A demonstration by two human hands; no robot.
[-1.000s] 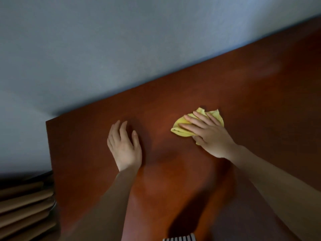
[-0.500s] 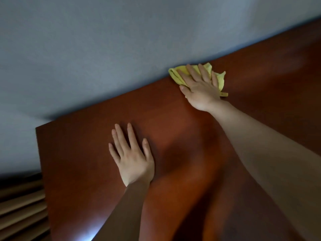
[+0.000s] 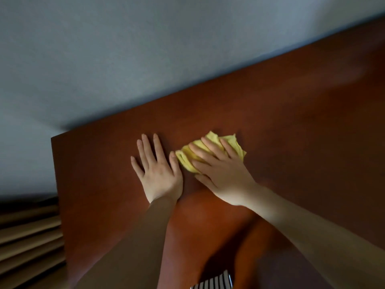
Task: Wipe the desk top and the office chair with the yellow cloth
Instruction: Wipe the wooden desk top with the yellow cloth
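Grey-blue wall (image 3: 145, 59) fills the upper half of the view, plain & matte w/ no marks, running diag. from lower left up to the right. Bottom-left corner: tan horizontal slats (image 3: 29, 243), stacked & stepped w/ dark gaps btwn them, possibly blinds or a louvred panel, can't tell which; a dark band sits just above them under the wall. Bottom edge near centre: a small piece of black-&-white striped fabric (image 3: 212, 282), narrow stripes, mostly cut off by the frame, so what it belongs to isn't clear.
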